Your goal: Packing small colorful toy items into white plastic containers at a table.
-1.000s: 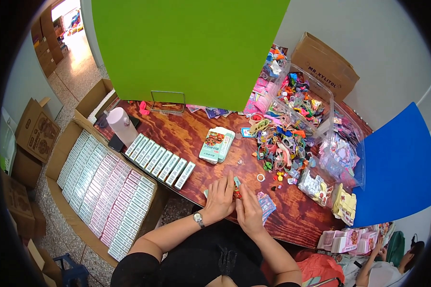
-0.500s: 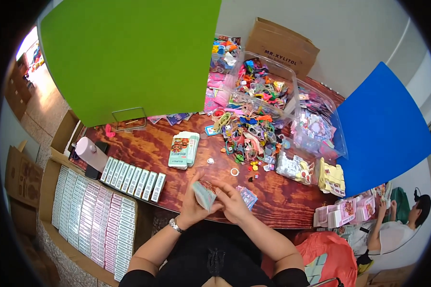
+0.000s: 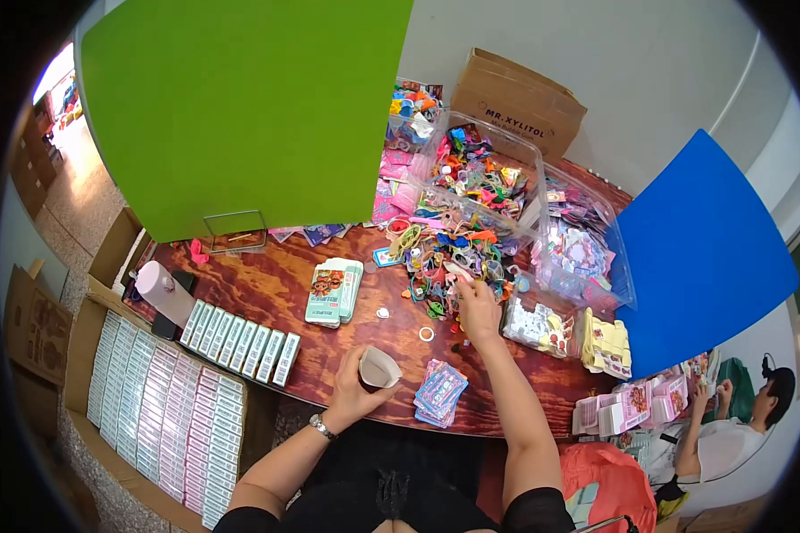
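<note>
Clasping pale open cardboard carton (image 3: 380, 369): left hand (image 3: 352, 393). Right hand (image 3: 481, 314) at multicoloured trinket heap (image 3: 439, 263), grip unclear; pink-blue card stack (image 3: 441, 392) between.

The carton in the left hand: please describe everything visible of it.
The carton looks like thin cardboard, pale inside. Its open mouth tilts up toward the camera. The left hand holds it around the sides, near the table's front edge. The hand hides much of its outside; its contents cannot be told.

1 pale cardbd. box (image 3: 379, 369) in L hand (image 3: 352, 396); 1 pink cylindrical bottle (image 3: 164, 293) to left; 1 wht. ring (image 3: 421, 336) nr. R hand (image 3: 480, 314).
</note>
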The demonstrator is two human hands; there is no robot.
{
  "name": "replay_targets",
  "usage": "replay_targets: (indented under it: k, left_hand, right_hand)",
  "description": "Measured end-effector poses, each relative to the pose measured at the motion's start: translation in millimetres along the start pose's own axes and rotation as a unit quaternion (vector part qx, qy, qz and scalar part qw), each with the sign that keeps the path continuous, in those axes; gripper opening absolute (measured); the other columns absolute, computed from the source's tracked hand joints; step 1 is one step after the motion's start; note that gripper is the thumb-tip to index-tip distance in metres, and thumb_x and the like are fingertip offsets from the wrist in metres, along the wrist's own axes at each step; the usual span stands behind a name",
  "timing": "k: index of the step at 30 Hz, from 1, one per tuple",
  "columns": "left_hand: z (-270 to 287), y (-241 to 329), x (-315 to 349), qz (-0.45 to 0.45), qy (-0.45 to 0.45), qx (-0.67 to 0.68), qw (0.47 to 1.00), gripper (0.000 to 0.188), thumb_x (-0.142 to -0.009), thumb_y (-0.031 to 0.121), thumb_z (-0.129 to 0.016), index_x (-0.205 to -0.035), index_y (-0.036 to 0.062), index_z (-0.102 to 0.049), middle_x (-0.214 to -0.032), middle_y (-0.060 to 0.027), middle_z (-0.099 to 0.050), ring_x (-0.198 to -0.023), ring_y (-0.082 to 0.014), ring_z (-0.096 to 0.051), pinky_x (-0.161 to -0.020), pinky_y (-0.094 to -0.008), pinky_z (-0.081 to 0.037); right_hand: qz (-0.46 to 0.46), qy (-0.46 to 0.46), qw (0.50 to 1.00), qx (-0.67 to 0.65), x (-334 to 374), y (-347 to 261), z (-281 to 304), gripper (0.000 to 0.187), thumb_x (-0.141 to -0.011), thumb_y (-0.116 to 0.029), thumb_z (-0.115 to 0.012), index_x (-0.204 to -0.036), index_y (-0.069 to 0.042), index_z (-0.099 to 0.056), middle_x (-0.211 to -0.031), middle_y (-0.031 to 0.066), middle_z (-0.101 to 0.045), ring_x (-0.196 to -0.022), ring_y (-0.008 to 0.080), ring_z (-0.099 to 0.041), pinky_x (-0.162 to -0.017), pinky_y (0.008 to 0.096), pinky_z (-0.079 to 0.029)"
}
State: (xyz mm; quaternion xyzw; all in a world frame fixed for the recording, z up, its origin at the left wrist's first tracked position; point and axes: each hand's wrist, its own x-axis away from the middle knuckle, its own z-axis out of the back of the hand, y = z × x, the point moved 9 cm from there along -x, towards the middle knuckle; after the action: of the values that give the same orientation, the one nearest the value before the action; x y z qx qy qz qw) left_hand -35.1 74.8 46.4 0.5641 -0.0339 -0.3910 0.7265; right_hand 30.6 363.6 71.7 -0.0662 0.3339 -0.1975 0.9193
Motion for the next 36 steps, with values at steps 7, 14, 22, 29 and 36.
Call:
replay_targets:
  k: [7,14,22,29,36]
  left_hand:
    - [6.4,-14.3,4.2,0.025,0.001,-0.015,1.000,0.081,-0.066,0.027,-0.093,-0.129,0.0001,-0.050,-0.118,-0.0183,-0.060,-0.109,-0.0350,-0.061,-0.091,-0.0442,-0.051]
    - [-4.4,-10.5,-1.5,0.008,0.002,0.000,1.000,0.081,-0.067,0.026,-0.093,-0.129,-0.0004,-0.050,-0.114,-0.0161,-0.061,-0.104,-0.0302,-0.063,-0.089,-0.0405,-0.052]
    - [-4.2,-9.6,3.7,-0.001,0.001,-0.008,1.000,0.081,-0.068,0.029,-0.094,-0.129,-0.0015,-0.050,-0.112,-0.0146,-0.062,-0.101,-0.0261,-0.065,-0.087,-0.0374,-0.053]
    - [-0.1,-6.8,3.4,-0.006,0.012,-0.022,1.000,0.086,-0.066,0.030,-0.094,-0.132,-0.0016,-0.049,-0.116,-0.0172,-0.061,-0.107,-0.0304,-0.065,-0.090,-0.0409,-0.053]
    - [-4.0,0.2,-12.1,0.017,0.025,-0.034,0.999,0.083,-0.067,0.031,-0.093,-0.131,-0.0007,-0.051,-0.114,-0.0180,-0.061,-0.108,-0.0333,-0.063,-0.092,-0.0426,-0.051]
  right_hand:
    - [-0.014,-0.091,0.996,-0.001,-17.7,1.3,5.0,0.010,-0.087,-0.012,-0.069,-0.097,-0.010,-0.069,-0.088,0.0104,-0.068,-0.081,0.0326,-0.068,-0.069,0.0433,-0.055]
    - [-0.053,-0.180,0.956,-0.224,-19.5,-9.8,-12.3,0.015,-0.090,-0.013,-0.069,-0.101,-0.004,-0.071,-0.085,0.0118,-0.072,-0.069,0.0203,-0.071,-0.064,0.0333,-0.054]
    - [-0.079,-0.224,0.968,0.085,-9.8,-26.0,-73.4,0.027,-0.084,-0.032,-0.075,-0.094,-0.006,-0.073,-0.079,0.0120,-0.073,-0.073,0.0294,-0.071,-0.067,0.0422,-0.055]
    - [-0.150,-0.244,0.920,-0.269,-24.2,-0.4,-37.8,0.021,-0.090,-0.025,-0.072,-0.096,-0.005,-0.069,-0.081,0.0059,-0.072,-0.067,0.0182,-0.068,-0.063,0.0339,-0.054]
    - [-0.149,-0.278,0.895,-0.316,-44.9,-23.9,25.7,0.015,-0.094,-0.014,-0.069,-0.094,-0.001,-0.061,-0.078,-0.0006,-0.064,-0.069,0.0048,-0.058,-0.060,0.0233,-0.046]
